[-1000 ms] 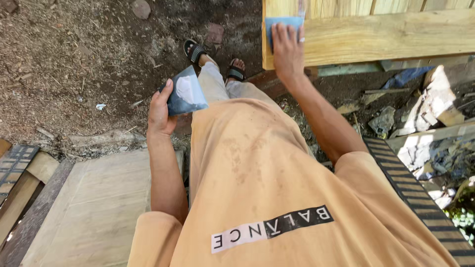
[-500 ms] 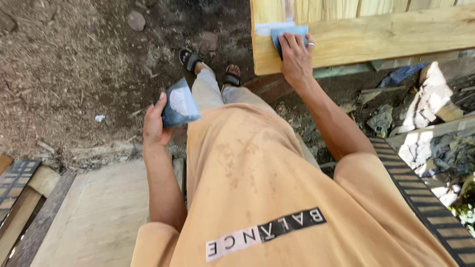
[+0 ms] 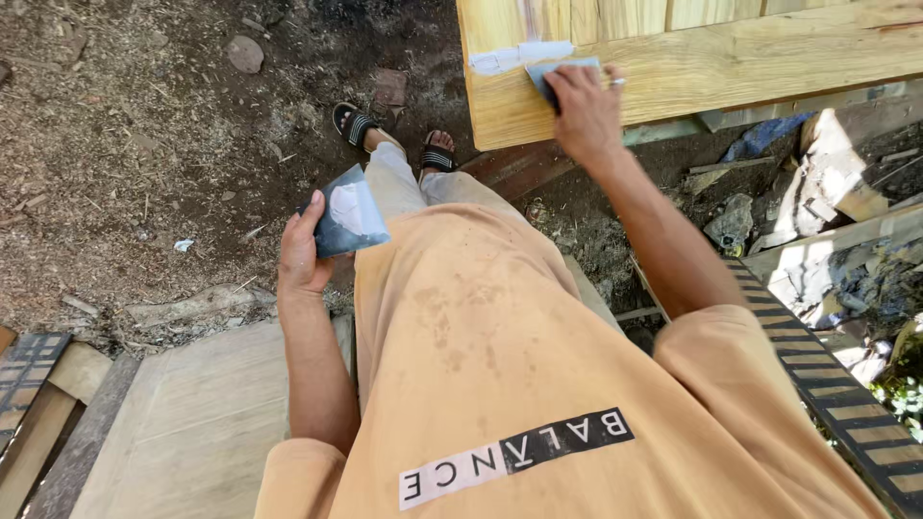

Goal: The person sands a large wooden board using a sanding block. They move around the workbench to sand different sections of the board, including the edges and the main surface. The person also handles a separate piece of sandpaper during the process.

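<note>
A small blue scraper [image 3: 562,77] is pressed by the right hand [image 3: 585,115] onto white filler [image 3: 519,56] at the wooden panel's [image 3: 731,67] far left corner. A dark plate [image 3: 348,211] carrying filler is gripped in the left hand [image 3: 303,255]; if tilted, filler could probably slide off onto the ground [image 3: 125,163].

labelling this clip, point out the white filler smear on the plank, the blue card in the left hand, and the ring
white filler smear [image 3: 519,56], head view, middle of the streak
blue card [image 3: 346,219], head view, centre of its face
ring [image 3: 616,83], head view, band on a right-hand finger
</note>
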